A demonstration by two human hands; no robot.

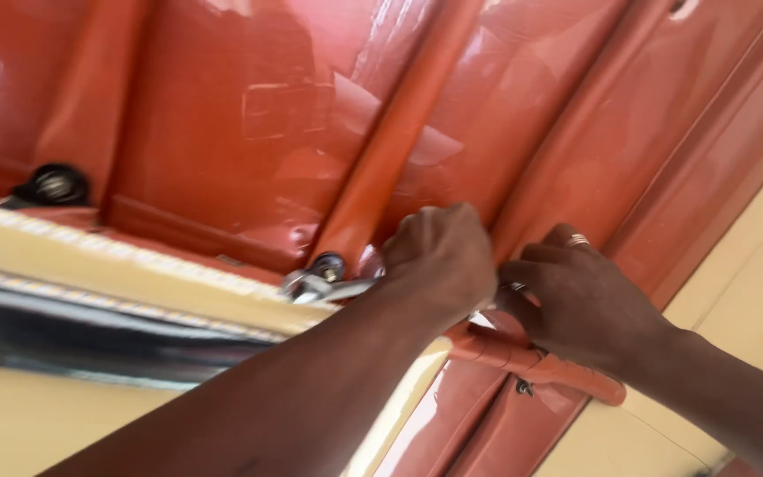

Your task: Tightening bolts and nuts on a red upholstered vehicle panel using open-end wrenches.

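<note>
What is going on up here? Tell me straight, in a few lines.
A person has both hands up against a glossy red padded covering with tube-like ribs. The left hand is closed around something by a metal bracket and bolt at the end of one rib. The right hand, with a ring on one finger, pinches a spot close beside it. What the fingers grip is hidden.

We are looking through a single head-worn camera, and it is sitting very near the work, tilted so the cream-coloured frame edge (90,256) is running slantwise from the left edge toward the lower middle. The red-orange vinyl covering (222,132) is filling the upper frame (no second view is sharing any of this). The left hand (439,256) and right hand (585,305) are entering from the bottom and lower right.
</note>
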